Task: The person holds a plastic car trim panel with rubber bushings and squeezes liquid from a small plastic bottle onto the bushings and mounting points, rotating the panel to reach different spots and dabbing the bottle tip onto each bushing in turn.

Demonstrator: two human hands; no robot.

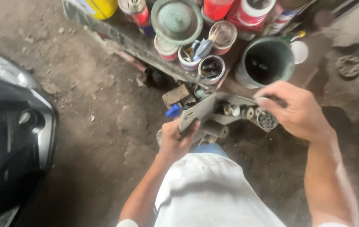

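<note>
Dusty dirt floor [103, 109], cluttered low shelf [141, 44]

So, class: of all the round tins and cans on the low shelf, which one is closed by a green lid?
The wide tin at the shelf's top middle: a round green lid with a centre knob covers it, while the small tins below it stand open.

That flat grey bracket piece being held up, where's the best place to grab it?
Probably by its long ends, from either side, as now: the left hand pinches the lower end of the grey bracket, the right hand grips the far end. It is thin and flat, so edges pinch easily.
</note>
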